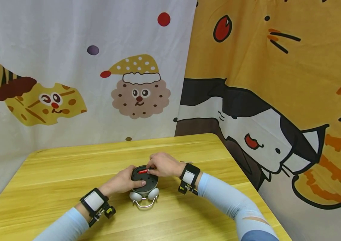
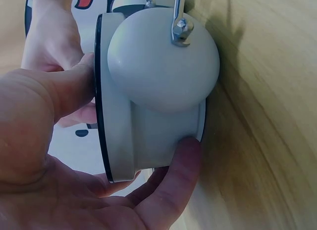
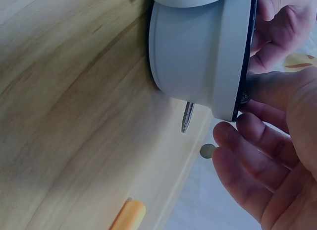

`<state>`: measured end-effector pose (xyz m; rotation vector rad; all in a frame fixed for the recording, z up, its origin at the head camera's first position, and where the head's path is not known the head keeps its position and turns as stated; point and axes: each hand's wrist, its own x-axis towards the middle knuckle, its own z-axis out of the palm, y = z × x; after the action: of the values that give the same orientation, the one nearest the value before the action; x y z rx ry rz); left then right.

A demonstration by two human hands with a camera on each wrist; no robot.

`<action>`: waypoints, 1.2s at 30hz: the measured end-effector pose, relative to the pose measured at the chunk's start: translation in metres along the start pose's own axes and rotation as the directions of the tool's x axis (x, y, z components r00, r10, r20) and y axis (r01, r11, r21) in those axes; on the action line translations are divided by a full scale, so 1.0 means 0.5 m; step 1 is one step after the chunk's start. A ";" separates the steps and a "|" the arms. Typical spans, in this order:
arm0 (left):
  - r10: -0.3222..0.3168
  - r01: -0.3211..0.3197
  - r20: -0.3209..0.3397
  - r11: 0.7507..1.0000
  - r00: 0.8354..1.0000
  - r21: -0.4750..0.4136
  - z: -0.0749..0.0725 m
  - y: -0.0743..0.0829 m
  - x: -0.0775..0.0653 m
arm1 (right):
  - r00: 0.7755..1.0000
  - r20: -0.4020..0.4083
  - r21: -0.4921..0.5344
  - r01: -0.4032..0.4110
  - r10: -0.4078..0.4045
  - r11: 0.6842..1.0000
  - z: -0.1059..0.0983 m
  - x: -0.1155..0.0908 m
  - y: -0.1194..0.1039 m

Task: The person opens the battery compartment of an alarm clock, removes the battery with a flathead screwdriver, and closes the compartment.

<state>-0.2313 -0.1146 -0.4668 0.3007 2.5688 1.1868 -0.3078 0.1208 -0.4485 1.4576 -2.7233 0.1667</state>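
Note:
A twin-bell alarm clock (image 1: 150, 182) lies face down on the table, its dark back up and its two pale bells (image 2: 163, 61) towards me. My left hand (image 1: 122, 180) grips the clock by its left side, thumb on the back and fingers beneath the rim. A red battery (image 1: 143, 171) sits at the far part of the clock's back. My right hand (image 1: 165, 164) pinches at the right end of this battery with thumb and forefinger; its other fingers are loosely curled in the right wrist view. The fingertips partly hide the battery.
A metal leg (image 3: 187, 117) sticks out from the clock's far side. An orange handle (image 3: 129, 215) lies on the wooden table (image 1: 68, 174) beyond the right hand. Printed curtains (image 1: 83, 134) hang behind the table and along its right.

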 end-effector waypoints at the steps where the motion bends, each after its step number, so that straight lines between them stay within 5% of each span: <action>1: 0.001 -0.001 0.000 1.000 1.000 0.000 0.000 -0.001 0.000 | 1.000 0.000 0.004 -0.001 0.001 1.000 0.000 0.001 0.000; 36: 0.009 -0.009 -0.005 1.000 1.000 -0.013 0.007 -0.008 0.005 | 0.999 -0.016 0.072 -0.048 0.050 0.996 -0.001 0.002 0.001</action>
<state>-0.2325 -0.1142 -0.4725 0.3064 2.5656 1.2086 -0.3089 0.1202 -0.4479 1.4000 -2.7681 0.2807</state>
